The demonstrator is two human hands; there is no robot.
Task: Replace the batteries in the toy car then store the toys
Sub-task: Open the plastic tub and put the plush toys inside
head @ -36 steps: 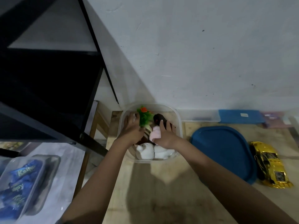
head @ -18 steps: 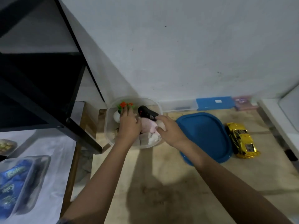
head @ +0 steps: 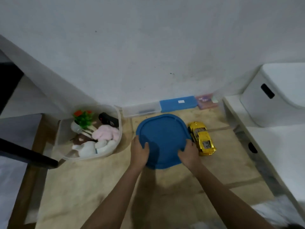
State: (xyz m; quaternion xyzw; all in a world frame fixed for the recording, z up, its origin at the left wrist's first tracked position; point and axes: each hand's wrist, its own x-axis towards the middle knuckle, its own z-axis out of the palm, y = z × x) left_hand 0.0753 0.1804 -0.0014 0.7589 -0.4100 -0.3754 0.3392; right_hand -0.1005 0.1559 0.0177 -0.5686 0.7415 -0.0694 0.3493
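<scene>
A clear plastic tub (head: pixel 115 147) stands on the wooden table at the left, filled with soft toys, a green-and-orange plant toy (head: pixel 83 117) and a black remote (head: pixel 108 121). Its blue lid (head: pixel 162 138) lies flat to the tub's right. My left hand (head: pixel 139 151) grips the lid's near left edge, thumb on top. My right hand (head: pixel 189 152) grips the near right edge. A shiny yellow toy car (head: pixel 202 138) sits on the table just right of the lid, touching my right hand's side.
A clear box with a blue lid (head: pixel 178 104) and a pink card packet (head: pixel 206 100) lie against the wall. A white storage unit (head: pixel 272 103) stands at the right. A black shelf frame (head: pixel 28 157) crosses the left side.
Both hands have left the tub and moved right onto the blue lid, gripping its near edges. The view has swung right.
</scene>
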